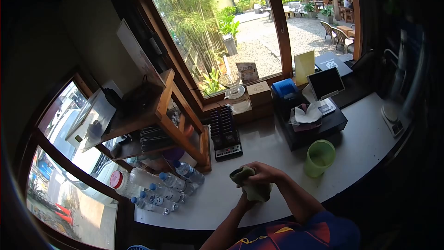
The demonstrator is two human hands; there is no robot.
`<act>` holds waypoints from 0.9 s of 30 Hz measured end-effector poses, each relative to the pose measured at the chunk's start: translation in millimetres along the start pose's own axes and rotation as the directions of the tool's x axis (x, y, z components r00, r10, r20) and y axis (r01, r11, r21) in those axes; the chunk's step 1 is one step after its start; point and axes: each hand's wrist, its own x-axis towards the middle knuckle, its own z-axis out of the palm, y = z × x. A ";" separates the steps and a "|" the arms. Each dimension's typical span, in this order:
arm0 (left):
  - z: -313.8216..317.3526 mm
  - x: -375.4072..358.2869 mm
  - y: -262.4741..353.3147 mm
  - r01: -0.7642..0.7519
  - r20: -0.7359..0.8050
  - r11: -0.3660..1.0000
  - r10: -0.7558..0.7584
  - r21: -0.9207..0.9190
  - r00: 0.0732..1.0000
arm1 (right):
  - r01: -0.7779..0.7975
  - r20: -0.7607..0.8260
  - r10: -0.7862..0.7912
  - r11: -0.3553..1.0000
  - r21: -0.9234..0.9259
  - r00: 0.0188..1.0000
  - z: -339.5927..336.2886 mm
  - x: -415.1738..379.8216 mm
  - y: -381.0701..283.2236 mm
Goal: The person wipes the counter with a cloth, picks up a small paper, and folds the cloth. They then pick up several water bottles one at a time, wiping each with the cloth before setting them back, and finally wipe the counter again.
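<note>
Green cloth (258, 192) is bunched between my hands, held up in front of me over the white counter (203, 213). My right hand (264, 174) grips its upper part from the right, fingers curled around a fold. My left hand (246, 202) is under the cloth and mostly hidden by it, so I cannot tell how those fingers are set. A dark fold opens at the cloth's upper left end.

To the right of the cloth, well apart from it, a green container (319, 158) stands on the counter. Just behind that is a black box (323, 132) with crumpled tissue (309, 114) on top, and a tablet (326, 83) stands tilted at its back. Left of the box, a black rack (225, 132) sits near the wooden shelf (163, 111). Clear bottles (162, 190) with blue caps are grouped at my left, beside a red-lidded jar (121, 182). A scale (392, 120) lies at the counter's far right.
</note>
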 end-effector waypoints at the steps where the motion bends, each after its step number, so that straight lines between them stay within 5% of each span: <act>1: -3.9 0.7 -2.2 -0.063 0.036 0.998 0.062 0.025 0.997 | -0.001 0.041 -0.004 0.991 0.135 0.999 -4.6 -0.9 14.5; 2: -7.7 1.0 -3.3 0.034 0.063 0.995 -0.039 0.090 0.997 | -0.009 0.069 0.000 0.992 0.128 0.998 -15.9 2.6 58.7; 4: -13.2 8.4 1.6 0.240 0.171 0.945 -0.205 -0.221 0.964 | -0.029 0.074 0.017 0.987 0.159 0.997 -20.1 -4.8 80.7; 8: -8.3 11.4 21.1 0.104 0.116 0.992 -0.111 0.070 0.987 | 0.106 -0.173 -0.084 0.987 0.119 0.981 1.5 -28.7 84.6; 9: -6.3 16.5 22.8 0.001 0.094 0.975 -0.023 0.221 0.995 | 0.149 -0.233 -0.164 0.985 -0.084 0.959 2.3 -31.3 99.9; 10: -3.2 20.2 16.7 0.285 0.035 0.902 -0.290 -0.326 0.957 | 0.146 -0.271 -0.173 0.982 -0.117 0.947 2.3 -36.6 122.5; 12: 4.0 28.0 17.9 0.176 -0.040 0.927 -0.200 -0.332 0.979 | 0.170 -0.372 -0.219 0.972 -0.160 0.902 2.9 -43.8 130.7; 14: 12.6 36.4 15.4 -0.031 -0.087 0.995 0.023 -0.091 0.996 | 0.229 -0.478 -0.297 0.953 -0.196 0.826 2.3 -44.7 108.8; 17: 18.6 56.8 64.0 -0.110 0.060 0.907 0.094 0.407 0.994 | 0.484 -0.430 -0.517 0.853 -0.195 0.740 -10.5 -35.6 57.9; 18: 15.8 59.2 50.7 -0.090 0.105 0.899 0.049 0.429 0.993 | 0.518 -0.422 -0.526 0.843 -0.144 0.738 -8.8 -34.8 32.5; 19: 15.5 60.9 40.8 -0.023 0.141 0.970 -0.012 0.244 0.990 | 0.411 -0.313 -0.445 0.895 -0.173 0.839 -19.7 -35.6 21.1; 20: 6.9 63.7 20.2 0.201 0.225 0.980 -0.198 0.013 0.954 | 0.303 -0.202 -0.346 0.929 -0.213 0.916 -31.0 -35.9 11.5; 22: -7.3 64.4 21.9 0.462 0.379 0.877 -0.386 -0.130 0.841 | 0.174 -0.030 -0.184 0.963 -0.205 0.983 -46.3 -34.3 8.8; 25: -24.6 70.9 59.4 0.498 0.451 0.866 -0.461 0.041 0.764 | 0.190 0.007 -0.190 0.981 0.045 0.982 -54.5 -31.5 44.6; 27: -29.9 68.8 68.0 0.393 0.435 0.907 -0.419 0.153 0.797 | 0.157 -0.102 -0.159 0.987 -0.026 0.982 -49.2 -38.3 77.1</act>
